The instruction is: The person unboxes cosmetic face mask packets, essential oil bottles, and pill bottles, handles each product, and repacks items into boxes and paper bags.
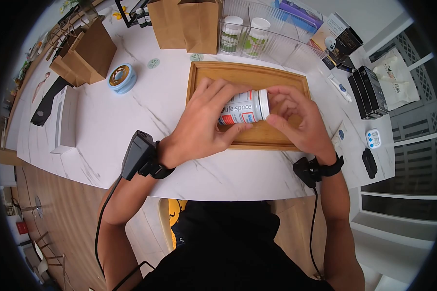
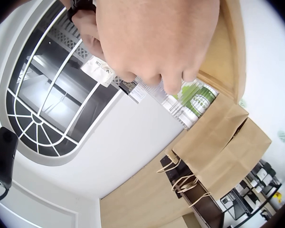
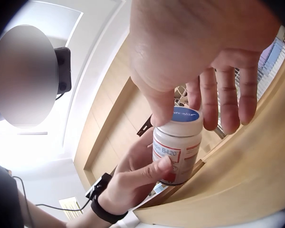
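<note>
A white bottle with red and blue print (image 1: 238,107) lies sideways in the left hand (image 1: 204,116), fingers over the top and thumb below. The right hand (image 1: 303,121) meets its white cap (image 1: 264,104) with thumb and index finger at opposite edges; the other fingers are loosely bent. Beneath is a wooden tray (image 1: 257,139). In the right wrist view the right thumb presses the side of the blue-topped cap (image 3: 180,127), while the left hand (image 3: 128,183) grips the bottle body (image 3: 175,152). The left wrist view shows the back of the left hand (image 2: 154,38), hiding the bottle.
Behind the tray stand paper bags (image 1: 199,26) and a clear organizer (image 1: 291,46) with two white-and-green bottles. A blue tape roll (image 1: 122,79) and a white box (image 1: 64,121) are at left. Black boxes (image 1: 368,92), a thermometer-like device (image 1: 340,88) and a small timer (image 1: 373,138) lie at right.
</note>
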The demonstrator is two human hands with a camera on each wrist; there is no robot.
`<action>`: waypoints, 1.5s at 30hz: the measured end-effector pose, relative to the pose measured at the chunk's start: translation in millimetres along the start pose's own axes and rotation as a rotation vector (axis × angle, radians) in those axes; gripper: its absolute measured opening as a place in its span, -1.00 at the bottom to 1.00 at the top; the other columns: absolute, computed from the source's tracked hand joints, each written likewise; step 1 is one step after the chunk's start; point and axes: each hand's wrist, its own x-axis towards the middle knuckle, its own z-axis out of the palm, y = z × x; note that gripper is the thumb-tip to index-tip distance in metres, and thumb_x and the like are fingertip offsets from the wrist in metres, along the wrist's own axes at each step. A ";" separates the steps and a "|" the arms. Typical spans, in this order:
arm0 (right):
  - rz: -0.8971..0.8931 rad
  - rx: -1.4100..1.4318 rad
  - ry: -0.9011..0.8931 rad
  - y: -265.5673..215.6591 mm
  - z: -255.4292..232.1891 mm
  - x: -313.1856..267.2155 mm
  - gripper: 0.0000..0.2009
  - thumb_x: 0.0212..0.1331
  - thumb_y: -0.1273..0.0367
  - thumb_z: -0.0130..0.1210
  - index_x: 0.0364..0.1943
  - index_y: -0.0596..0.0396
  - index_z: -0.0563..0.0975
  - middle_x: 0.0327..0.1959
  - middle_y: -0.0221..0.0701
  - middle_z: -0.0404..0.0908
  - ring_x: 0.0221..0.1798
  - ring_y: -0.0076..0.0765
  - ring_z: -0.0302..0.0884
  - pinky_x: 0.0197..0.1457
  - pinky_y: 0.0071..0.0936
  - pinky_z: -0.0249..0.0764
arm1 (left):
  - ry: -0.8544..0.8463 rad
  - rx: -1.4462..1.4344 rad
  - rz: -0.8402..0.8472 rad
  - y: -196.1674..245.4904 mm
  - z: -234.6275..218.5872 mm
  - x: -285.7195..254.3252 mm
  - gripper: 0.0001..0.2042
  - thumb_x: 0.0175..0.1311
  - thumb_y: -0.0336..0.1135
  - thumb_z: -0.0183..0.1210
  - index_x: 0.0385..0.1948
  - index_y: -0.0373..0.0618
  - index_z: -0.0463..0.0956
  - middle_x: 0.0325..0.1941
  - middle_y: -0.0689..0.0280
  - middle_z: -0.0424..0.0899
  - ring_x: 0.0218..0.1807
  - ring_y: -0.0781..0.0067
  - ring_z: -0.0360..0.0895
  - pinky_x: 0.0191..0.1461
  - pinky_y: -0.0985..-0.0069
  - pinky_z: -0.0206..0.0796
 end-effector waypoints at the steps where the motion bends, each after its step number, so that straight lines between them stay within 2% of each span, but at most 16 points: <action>1: -0.016 -0.010 0.020 -0.5 1.9 -0.6 -0.48 0.14 0.38 0.36 0.20 0.13 0.45 -0.11 -0.36 0.63 -0.34 -0.55 0.54 -0.26 -0.63 0.44 | -0.001 0.001 0.000 -0.1 0.1 0.0 -0.44 -0.02 -0.37 0.47 0.10 -0.17 0.49 -0.05 0.17 0.58 -0.08 0.10 0.39 0.04 0.31 0.30; 8: -0.099 0.018 0.035 -2.7 8.8 -2.3 -0.50 0.16 0.37 0.35 0.19 0.14 0.46 -0.19 -0.37 0.62 -0.24 -0.53 0.51 -0.21 -0.58 0.44 | -0.002 -0.016 0.034 0.1 0.0 1.3 -0.44 -0.05 -0.35 0.49 0.07 -0.20 0.50 -0.07 0.16 0.59 -0.12 0.11 0.43 -0.04 0.32 0.34; 12: -0.084 0.019 0.029 -1.8 7.7 -2.6 -0.50 0.16 0.37 0.35 0.18 0.13 0.47 -0.21 -0.38 0.61 -0.29 -0.53 0.48 -0.22 -0.58 0.44 | -0.010 0.002 0.027 1.1 1.1 -0.2 -0.46 -0.04 -0.35 0.44 0.06 -0.19 0.48 -0.13 0.12 0.56 -0.13 -0.02 0.42 0.00 0.23 0.30; 14: -0.135 -0.033 0.021 -1.6 6.6 -3.1 -0.49 0.14 0.36 0.37 0.18 0.14 0.47 -0.21 -0.38 0.60 -0.33 -0.51 0.45 -0.23 -0.55 0.44 | -0.032 0.034 0.022 8.1 -3.1 1.2 -0.45 -0.06 -0.36 0.47 0.04 -0.21 0.50 -0.10 0.13 0.58 -0.12 0.04 0.46 0.00 0.28 0.33; 21: -0.171 -0.198 0.052 -5.6 3.0 -5.9 -0.48 0.14 0.24 0.37 0.19 0.02 0.48 -0.12 -0.37 0.63 -0.26 -0.35 0.54 -0.21 -0.44 0.52 | -0.040 -0.016 0.070 10.3 -7.7 11.0 -0.44 -0.04 -0.38 0.45 0.10 -0.19 0.50 -0.10 0.11 0.59 -0.11 0.01 0.46 0.00 0.28 0.33; 24: -0.323 -0.247 0.083 -10.1 0.8 -7.2 -0.52 0.15 0.16 0.35 0.11 0.02 0.51 -0.04 -0.32 0.61 -0.09 -0.22 0.61 -0.11 -0.41 0.54 | -0.172 -0.074 0.077 13.1 -13.1 12.3 -0.43 0.01 -0.37 0.44 0.14 -0.25 0.49 -0.08 0.08 0.59 -0.08 0.05 0.49 0.05 0.31 0.34; 27: -0.410 -0.184 0.055 -13.3 3.3 -9.2 -0.54 0.15 0.13 0.34 0.06 0.05 0.53 -0.08 -0.32 0.60 -0.13 -0.21 0.60 -0.11 -0.40 0.53 | -0.330 -0.236 0.000 15.4 -13.8 9.6 -0.43 0.09 -0.35 0.43 0.16 -0.31 0.46 -0.07 0.08 0.61 0.00 0.18 0.52 0.13 0.36 0.32; 29: -0.364 -0.128 0.059 -17.4 6.1 -10.5 -0.57 0.18 0.13 0.32 0.03 0.08 0.55 -0.14 -0.30 0.58 -0.17 -0.23 0.59 -0.14 -0.38 0.52 | -0.230 -0.363 -0.012 13.1 -6.1 3.9 -0.43 0.13 -0.34 0.41 0.18 -0.34 0.45 0.00 0.07 0.63 0.07 0.27 0.53 0.19 0.39 0.32; 33: -0.422 -0.113 0.106 -13.6 0.7 -1.7 -0.59 0.22 0.31 0.31 0.10 0.21 0.53 -0.07 -0.28 0.56 -0.03 -0.41 0.56 -0.08 -0.51 0.52 | -0.126 -0.237 0.047 17.7 2.5 6.5 -0.42 0.10 -0.32 0.44 0.16 -0.36 0.46 -0.04 0.09 0.69 -0.04 0.34 0.59 0.13 0.41 0.37; 35: -0.399 -0.041 0.052 -5.4 -4.3 3.4 -0.61 0.29 0.35 0.23 0.15 0.20 0.51 -0.05 -0.32 0.58 -0.07 -0.45 0.56 -0.07 -0.48 0.54 | -0.066 -0.186 0.043 13.2 6.0 8.3 -0.42 0.06 -0.30 0.47 0.13 -0.35 0.49 -0.11 0.13 0.71 -0.07 0.36 0.60 0.10 0.42 0.38; 36: -0.279 0.127 0.027 -2.5 -3.9 4.4 -0.65 0.36 0.40 0.13 0.19 0.18 0.50 -0.05 -0.39 0.59 -0.12 -0.50 0.56 -0.05 -0.51 0.52 | -0.052 -0.159 0.028 10.4 5.1 9.4 -0.43 0.05 -0.30 0.48 0.12 -0.34 0.51 -0.11 0.14 0.71 -0.08 0.36 0.60 0.09 0.41 0.38; 39: -0.245 0.185 0.117 1.7 -14.4 1.7 -0.68 0.39 0.34 0.11 0.17 0.13 0.53 -0.17 -0.43 0.62 -0.25 -0.60 0.54 -0.15 -0.60 0.49 | 0.011 -0.117 0.001 -11.5 -4.1 13.2 -0.43 0.04 -0.28 0.49 0.08 -0.32 0.49 -0.11 0.14 0.71 -0.09 0.35 0.63 0.06 0.40 0.41; 41: -0.242 0.226 0.151 4.3 -18.7 0.2 -0.67 0.38 0.28 0.15 0.14 0.10 0.56 -0.23 -0.42 0.64 -0.28 -0.66 0.54 -0.23 -0.62 0.47 | 0.203 -0.193 -0.071 -26.4 -16.8 15.6 -0.41 0.05 -0.24 0.50 0.07 -0.29 0.42 -0.10 0.12 0.71 -0.08 0.33 0.65 0.05 0.40 0.45; 42: -0.222 0.176 0.181 5.6 -21.2 0.1 -0.69 0.38 0.28 0.14 0.11 0.11 0.58 -0.28 -0.43 0.64 -0.31 -0.66 0.51 -0.24 -0.62 0.46 | 0.176 -0.116 -0.181 -37.8 -32.1 16.2 -0.41 0.10 -0.33 0.49 0.09 -0.29 0.33 0.06 0.10 0.62 0.08 0.36 0.61 0.16 0.38 0.45; 43: -0.200 0.123 0.213 6.5 -20.6 2.8 -0.70 0.38 0.28 0.14 0.08 0.13 0.59 -0.33 -0.43 0.65 -0.34 -0.66 0.48 -0.26 -0.62 0.44 | 0.188 -0.096 -0.184 -48.9 -43.7 17.2 -0.41 0.10 -0.33 0.49 0.09 -0.29 0.33 0.06 0.10 0.62 0.08 0.36 0.61 0.16 0.38 0.45; 45: -0.226 0.076 0.237 8.7 -15.7 5.9 -0.71 0.38 0.28 0.14 0.04 0.15 0.60 -0.35 -0.42 0.65 -0.36 -0.66 0.46 -0.28 -0.62 0.42 | 0.460 0.073 -0.318 -78.2 -53.6 15.9 -0.35 0.01 -0.19 0.51 0.06 -0.33 0.34 -0.06 0.06 0.67 -0.06 0.28 0.66 0.04 0.39 0.49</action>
